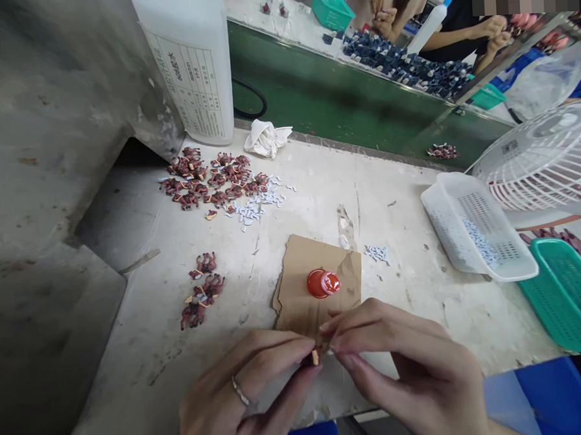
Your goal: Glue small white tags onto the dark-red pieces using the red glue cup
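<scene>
Fingertips meet over a tiny tan piece (315, 357) at the near edge of the table (408, 237); my left hand (242, 402) pinches it between thumb and forefinger, closed tight on it, palm turned inward, a ring on one finger; my right hand (406, 374) comes in from the other side, fingers curled low and drawn together at the tips just beside the piece, though whether they grip anything of their own I cannot tell; both wrists hang off the table's front. Just beyond the hands lies a torn cardboard scrap (314, 288) with a red cap (323, 283) standing on it; farther left sit small clusters of dark red figures (201, 290), a larger heap (210, 176) behind them; a white basket (476, 227) rests well off to the right.
</scene>
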Available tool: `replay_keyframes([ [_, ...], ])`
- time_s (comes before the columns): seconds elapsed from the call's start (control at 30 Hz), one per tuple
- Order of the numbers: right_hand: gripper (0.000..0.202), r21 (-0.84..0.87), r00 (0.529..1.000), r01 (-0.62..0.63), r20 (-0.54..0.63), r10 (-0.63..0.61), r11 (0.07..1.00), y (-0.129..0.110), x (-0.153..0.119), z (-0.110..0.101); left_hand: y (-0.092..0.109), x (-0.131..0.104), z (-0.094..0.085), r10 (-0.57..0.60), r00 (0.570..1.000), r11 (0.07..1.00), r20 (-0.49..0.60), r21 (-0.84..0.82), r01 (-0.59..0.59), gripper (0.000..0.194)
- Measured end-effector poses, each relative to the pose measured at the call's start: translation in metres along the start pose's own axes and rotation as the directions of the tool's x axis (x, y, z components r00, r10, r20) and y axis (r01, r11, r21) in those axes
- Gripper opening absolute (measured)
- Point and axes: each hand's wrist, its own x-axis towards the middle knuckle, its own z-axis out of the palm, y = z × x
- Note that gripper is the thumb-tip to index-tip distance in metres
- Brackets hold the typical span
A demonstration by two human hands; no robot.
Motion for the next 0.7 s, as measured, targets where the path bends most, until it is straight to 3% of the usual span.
replay_keyframes([
  [0.37,0.027,0.041,0.999,-0.040,-0.020,0.041,0.998,0.005,-0.003,0.006,0.001,0.002,0.001,0.008,1.000,1.000,-0.002,0.028,-0.008,0.028],
  [0.47,0.028,0.007,0.999,-0.033,-0.003,0.033,0.999,0.005,-0.002,0.006,0.002,0.008,0.005,-0.043,0.996,0.997,-0.084,0.059,0.048,0.014],
  [0.57,0.030,-0.011,1.000,-0.019,0.025,0.019,1.000,0.004,-0.003,0.005,0.004,0.014,0.012,-0.096,0.986,0.993,-0.136,0.058,0.105,0.023],
  [0.7,0.034,-0.174,0.989,0.111,0.112,-0.092,0.979,0.002,-0.008,-0.002,0.000,0.012,0.016,-0.062,0.991,0.997,-0.118,0.028,0.066,0.024],
])
